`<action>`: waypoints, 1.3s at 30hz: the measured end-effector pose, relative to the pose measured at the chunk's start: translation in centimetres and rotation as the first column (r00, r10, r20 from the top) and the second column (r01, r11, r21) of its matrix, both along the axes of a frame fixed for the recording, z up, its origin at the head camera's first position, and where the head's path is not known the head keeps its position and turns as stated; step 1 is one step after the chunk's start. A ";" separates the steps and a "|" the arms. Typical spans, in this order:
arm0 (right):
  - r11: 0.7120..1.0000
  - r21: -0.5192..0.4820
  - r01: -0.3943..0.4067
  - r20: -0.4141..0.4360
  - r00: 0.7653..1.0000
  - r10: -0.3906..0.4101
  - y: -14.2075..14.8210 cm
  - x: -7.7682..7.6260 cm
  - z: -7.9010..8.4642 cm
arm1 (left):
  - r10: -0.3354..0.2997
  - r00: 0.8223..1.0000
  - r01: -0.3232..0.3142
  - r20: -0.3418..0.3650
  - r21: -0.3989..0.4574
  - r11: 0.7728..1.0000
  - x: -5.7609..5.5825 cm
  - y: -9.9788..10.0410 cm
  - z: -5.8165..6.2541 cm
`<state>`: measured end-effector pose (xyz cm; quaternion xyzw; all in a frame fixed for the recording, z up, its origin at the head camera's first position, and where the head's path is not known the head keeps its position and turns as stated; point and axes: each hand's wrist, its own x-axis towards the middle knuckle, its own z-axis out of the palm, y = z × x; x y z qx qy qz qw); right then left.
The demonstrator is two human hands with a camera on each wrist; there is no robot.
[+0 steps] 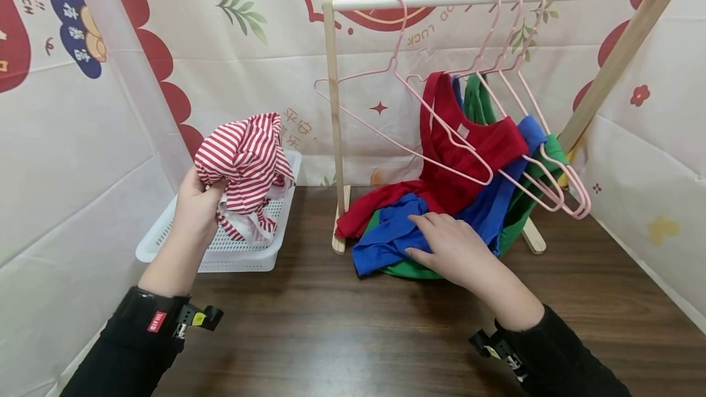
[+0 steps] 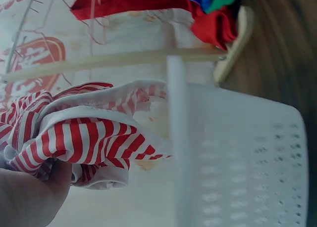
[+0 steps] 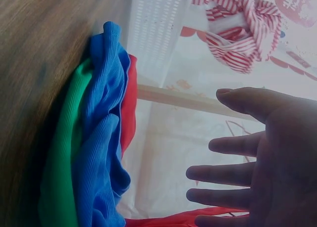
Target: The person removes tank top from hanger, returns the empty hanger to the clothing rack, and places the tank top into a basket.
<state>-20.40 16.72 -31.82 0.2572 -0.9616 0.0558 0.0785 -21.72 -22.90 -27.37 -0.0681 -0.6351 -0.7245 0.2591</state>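
Observation:
My left hand [image 1: 200,204] grips a bunched red-and-white striped garment [image 1: 242,167] above the white perforated basket [image 1: 270,257]. In the left wrist view, folds of the striped garment [image 2: 84,140] hang open, showing a pale hem, beside the basket wall. With fingers spread, my right hand [image 3: 277,158] holds nothing; from the head camera it overlaps a blue ribbed garment [image 1: 388,238]. That blue garment hangs from the rack between a red garment [image 1: 458,158] and a green one [image 1: 410,269], their lower parts draping onto the table.
A wooden rack with a white rod [image 1: 441,0] stands at the back right. From its left part hangs a bare pink hanger [image 1: 394,66]; several more bunch at the right. Printed cloth walls [image 1: 265,66] surround the dark wooden table [image 1: 331,336].

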 end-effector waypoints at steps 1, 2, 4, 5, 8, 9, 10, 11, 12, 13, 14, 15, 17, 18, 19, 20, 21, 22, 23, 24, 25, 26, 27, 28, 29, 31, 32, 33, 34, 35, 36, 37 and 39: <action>1.000 -0.001 0.000 -0.001 1.000 0.000 0.0 0.0 0.0 | 0.009 1.000 -0.009 0.016 -0.004 1.000 -0.1 -0.2 -0.3; 1.000 -0.002 0.001 -0.001 1.000 -0.001 0.0 0.0 0.0 | 0.015 0.999 -0.014 0.028 -0.005 1.000 -0.2 -0.4 -0.6; 1.000 -0.005 -0.001 -0.007 1.000 0.001 0.0 0.0 -0.1 | 0.026 0.998 -0.026 0.055 -0.001 1.000 -0.5 -0.8 -1.1; 1.000 -0.005 -0.002 -0.009 1.000 0.002 0.0 0.0 -0.1 | 0.028 0.997 -0.028 0.071 -0.004 1.000 -0.6 -1.0 -1.4; 1.000 -0.001 -0.005 -0.017 1.000 0.005 0.1 0.1 -0.1 | 0.047 0.990 -0.045 0.129 -0.024 0.999 -0.9 -1.6 -2.2; 1.000 0.002 -0.006 -0.020 1.000 0.006 0.1 0.1 -0.2 | 0.055 0.986 -0.051 0.156 -0.030 0.998 -0.9 -1.8 -2.5; 1.000 0.003 -0.008 -0.021 1.000 0.008 0.1 0.1 -0.2 | 0.065 0.982 -0.058 0.179 -0.043 0.997 -1.0 -2.0 -2.8; 1.000 0.007 -0.008 -0.023 1.000 0.008 0.0 0.1 -0.2 | 0.072 0.977 -0.063 0.201 -0.052 0.997 -1.1 -2.2 -3.1; 1.000 0.009 -0.009 -0.024 1.000 0.009 0.0 0.1 -0.2 | 0.080 0.970 -0.068 0.228 -0.058 0.996 -1.1 -2.4 -3.4; 1.000 0.011 -0.009 -0.025 1.000 0.009 0.0 0.1 -0.2 | 0.084 0.964 -0.068 0.252 -0.073 0.995 -1.2 -2.5 -3.7; 1.000 0.012 -0.009 -0.024 1.000 0.009 0.0 0.2 -0.2 | 0.081 0.960 -0.062 0.269 -0.078 0.995 -1.3 -2.7 -4.0; 1.000 0.011 -0.009 -0.024 1.000 0.009 0.0 0.2 -0.2 | 0.082 0.954 -0.057 0.287 -0.095 0.994 -1.4 -2.8 -4.2; 1.000 0.012 -0.012 -0.022 1.000 0.012 0.0 0.2 -0.2 | 0.075 0.946 -0.032 0.314 -0.138 0.990 -1.5 -2.9 -4.7; 1.000 0.011 -0.015 -0.021 1.000 0.015 -0.1 0.3 -0.2 | 0.069 0.943 -0.017 0.327 -0.160 0.987 -1.6 -3.0 -5.0; 1.000 0.011 -0.018 -0.019 1.000 0.018 -0.1 0.3 -0.2 | 0.065 0.939 0.000 0.337 -0.189 0.982 -1.6 -3.0 -5.2; 1.000 0.012 -0.021 -0.018 1.000 0.021 -0.1 0.3 -0.3 | 0.065 0.935 0.013 0.350 -0.216 0.976 -1.6 -3.0 -5.4; 1.000 0.013 -0.023 -0.017 1.000 0.024 -0.1 0.3 -0.3 | 0.065 0.930 0.027 0.362 -0.244 0.969 -1.6 -3.0 -5.5; 1.000 0.014 -0.026 -0.017 1.000 0.026 -0.1 0.3 -0.3 | 0.055 0.927 0.045 0.370 -0.258 0.965 -1.7 -3.0 -5.7; 1.000 0.012 -0.028 -0.017 0.999 0.028 -0.1 0.3 -0.4 | 0.046 0.924 0.064 0.381 -0.271 0.961 -1.7 -3.0 -5.8; 1.000 0.011 -0.029 -0.017 0.999 0.029 -0.1 0.3 -0.4 | 0.036 0.922 0.083 0.386 -0.286 0.955 -1.8 -3.0 -5.9; 0.999 0.011 -0.030 -0.017 0.999 0.030 -0.2 0.3 -0.4 | 0.028 0.920 0.100 0.392 -0.303 0.948 -1.8 -2.9 -6.0; 0.999 0.010 -0.031 -0.018 0.999 0.031 -0.2 0.3 -0.5 | 0.025 0.919 0.113 0.394 -0.323 0.940 -1.9 -2.9 -6.2; 0.999 0.009 -0.032 -0.018 0.999 0.032 -0.2 0.3 -0.5 | 0.017 0.920 0.127 0.391 -0.339 0.932 -2.0 -2.9 -6.3; 0.999 0.010 -0.033 -0.018 0.999 0.033 -0.2 0.3 -0.5 | 0.019 0.920 0.135 0.391 -0.362 0.922 -2.1 -2.9 -6.4; 0.999 0.012 -0.034 -0.017 0.999 0.034 -0.2 0.3 -0.5 | 0.031 0.918 0.137 0.395 -0.389 0.911 -2.2 -2.9 -6.4; 0.999 0.013 -0.034 -0.014 0.999 0.034 -0.2 0.4 -0.5 | 0.053 0.914 0.139 0.403 -0.432 0.891 -2.4 -2.8 -6.5; 0.999 0.013 -0.035 -0.013 0.999 0.035 -0.3 0.4 -0.5 | 0.060 0.911 0.141 0.409 -0.444 0.885 -2.5 -2.8 -6.5; 0.999 0.014 -0.035 -0.012 0.999 0.035 -0.3 0.4 -0.6 | 0.070 0.905 0.143 0.419 -0.456 0.879 -2.6 -2.8 -6.5; 0.999 0.014 -0.036 -0.011 0.999 0.036 -0.3 0.4 -0.6 | 0.080 0.900 0.146 0.429 -0.469 0.871 -2.7 -2.7 -6.5; 0.999 0.013 -0.037 -0.010 0.999 0.037 -0.3 0.3 -0.7 | 0.087 0.897 0.151 0.434 -0.485 0.861 -2.7 -2.7 -6.5; 0.999 0.010 -0.038 -0.009 0.999 0.038 -0.3 0.3 -0.7 | 0.086 0.896 0.160 0.435 -0.498 0.852 -2.8 -2.6 -6.5; 0.999 0.009 -0.039 -0.008 0.999 0.039 -0.3 0.3 -0.7 | 0.085 0.894 0.172 0.439 -0.512 0.842 -2.9 -2.5 -6.5; 0.999 0.008 -0.041 -0.007 0.999 0.041 -0.3 0.3 -0.7 | 0.085 0.894 0.193 0.441 -0.548 0.814 -3.1 -2.3 -6.5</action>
